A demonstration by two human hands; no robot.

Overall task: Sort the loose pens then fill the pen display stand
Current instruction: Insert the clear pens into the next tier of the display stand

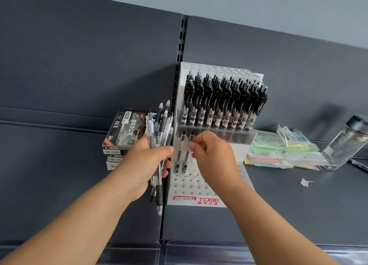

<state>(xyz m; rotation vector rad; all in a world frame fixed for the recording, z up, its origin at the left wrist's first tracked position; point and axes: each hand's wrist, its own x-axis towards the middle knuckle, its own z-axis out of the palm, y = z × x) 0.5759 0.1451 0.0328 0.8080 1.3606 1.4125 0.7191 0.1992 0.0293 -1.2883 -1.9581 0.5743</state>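
The left hand (145, 165) grips a bundle of loose pens (159, 129) beside the pen display stand (191, 187), half hiding the stacked pen boxes (123, 131). The right hand (213, 157) pinches a pen (186, 159) standing in the lower tier and covers the holes behind it.

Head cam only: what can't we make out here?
All head view.
- Display stand lower tier: right hand, pinching a pen, hides holes behind it.
- Loose pens: overlap in left hand; count unclear.
- Glass jar: cut by right edge.
- Stand label: handwriting too blurred.
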